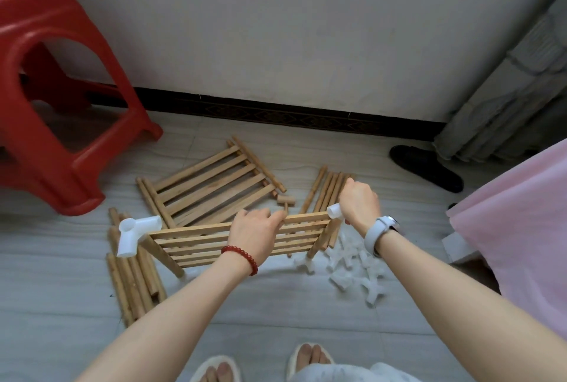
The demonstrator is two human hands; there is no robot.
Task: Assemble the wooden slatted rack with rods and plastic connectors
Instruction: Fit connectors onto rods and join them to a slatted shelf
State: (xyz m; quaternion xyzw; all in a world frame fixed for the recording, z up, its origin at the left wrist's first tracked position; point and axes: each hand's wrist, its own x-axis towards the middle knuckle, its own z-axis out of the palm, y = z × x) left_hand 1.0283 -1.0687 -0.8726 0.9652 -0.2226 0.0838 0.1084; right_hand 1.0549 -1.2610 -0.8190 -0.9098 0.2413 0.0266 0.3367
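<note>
- Two slatted panels are in play: one (242,239) we hold up off the floor, the other (214,186) lies flat on the floor just behind it.
- Our left hand (253,232) has its grip curled round the held panel's top rail; our right hand (357,202) is clenched on a white connector (334,211) at the panel's right corner.
- One larger connector (136,236) already sits on the left corner.
- Two rod bundles: roughly six or seven rods (132,283) at left, about five (326,189) at right; overlap prevents an exact count.
- Loose connectors (352,271) lie heaped at right, a dozen or so, too jumbled to count.
- Risk: pushing the right connector on crooked could jam it or split the rail end.
- Risk: a one-handed hold mid-rail may let the panel twist, loosening the left connector.
- Risk: the panel's lower end could scatter the heap beneath.
</note>
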